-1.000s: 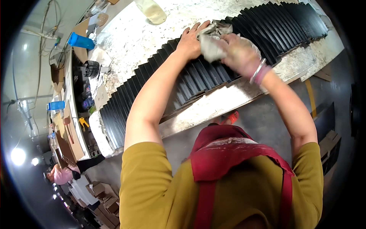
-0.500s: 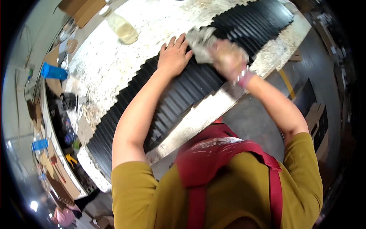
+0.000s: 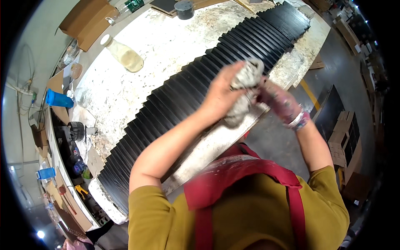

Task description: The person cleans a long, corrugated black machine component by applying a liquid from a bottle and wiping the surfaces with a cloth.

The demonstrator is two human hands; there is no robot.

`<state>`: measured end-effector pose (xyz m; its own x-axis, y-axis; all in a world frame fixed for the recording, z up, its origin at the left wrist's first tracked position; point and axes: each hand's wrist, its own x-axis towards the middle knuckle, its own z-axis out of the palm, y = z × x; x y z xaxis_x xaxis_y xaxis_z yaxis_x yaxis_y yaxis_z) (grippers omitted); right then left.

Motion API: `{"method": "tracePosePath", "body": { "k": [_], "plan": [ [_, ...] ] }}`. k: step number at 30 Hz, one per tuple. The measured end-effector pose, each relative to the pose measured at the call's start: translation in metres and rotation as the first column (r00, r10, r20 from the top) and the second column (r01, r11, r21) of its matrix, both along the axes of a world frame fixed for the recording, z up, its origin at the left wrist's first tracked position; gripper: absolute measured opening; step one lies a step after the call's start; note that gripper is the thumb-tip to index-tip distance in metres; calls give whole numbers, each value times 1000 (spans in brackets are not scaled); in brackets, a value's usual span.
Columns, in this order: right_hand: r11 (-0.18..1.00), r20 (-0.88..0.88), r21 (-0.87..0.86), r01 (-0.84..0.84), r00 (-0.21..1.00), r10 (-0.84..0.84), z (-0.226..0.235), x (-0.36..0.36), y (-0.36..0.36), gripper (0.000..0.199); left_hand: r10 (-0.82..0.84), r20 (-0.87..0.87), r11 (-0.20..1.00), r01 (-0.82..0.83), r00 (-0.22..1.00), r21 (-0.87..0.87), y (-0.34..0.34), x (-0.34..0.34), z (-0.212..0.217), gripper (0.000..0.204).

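A long black pleated bellows cover [image 3: 175, 96] lies slantwise over the table, its far right end flat and smooth. Above its front edge my left hand [image 3: 222, 89] and my right hand [image 3: 280, 99] meet at a crumpled grey-white rag [image 3: 249, 74]. Left fingers close round one side of the cloth. The right hand, in a patterned stained glove, grips the other side and is smeared by motion. Part of the rag hangs below the hands, near the table edge.
On the white, stained table [image 3: 166, 37] stands a bottle [image 3: 123, 54] of pale liquid, lying slanted in view. Farther back are a dark round tub [image 3: 184, 10] and an open cardboard box [image 3: 85, 23]. A blue cup [image 3: 58, 98] sits left. Cardboard pieces [image 3: 343, 137] stand right, beyond the table edge.
My left hand has come off the bellows cover and taken hold of the rag. My right hand has drawn the rag back from the cover toward the table's front edge.
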<state>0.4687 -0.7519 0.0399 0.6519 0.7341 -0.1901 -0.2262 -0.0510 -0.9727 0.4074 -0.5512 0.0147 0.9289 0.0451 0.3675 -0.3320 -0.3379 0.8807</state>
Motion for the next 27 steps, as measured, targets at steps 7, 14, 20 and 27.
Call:
{"method": "tracePosePath", "body": {
  "k": [7,14,20,27],
  "plan": [
    [644,897,-429,634,218,384,-71,70,28,64,36,178,820,-131,983,557,34,82,-4,58],
    [719,939,-342,605,199,279,-79,71,28,66,342,-42,706,-227,939,670,105,123,-46,41],
    [719,904,-423,552,310,294,-83,74,19,69,-62,36,815,30,997,579,7,136,-26,43],
    [693,907,-417,588,314,279,-75,75,15,72,356,-90,709,-206,930,674,99,192,-16,30]
  ]
}}
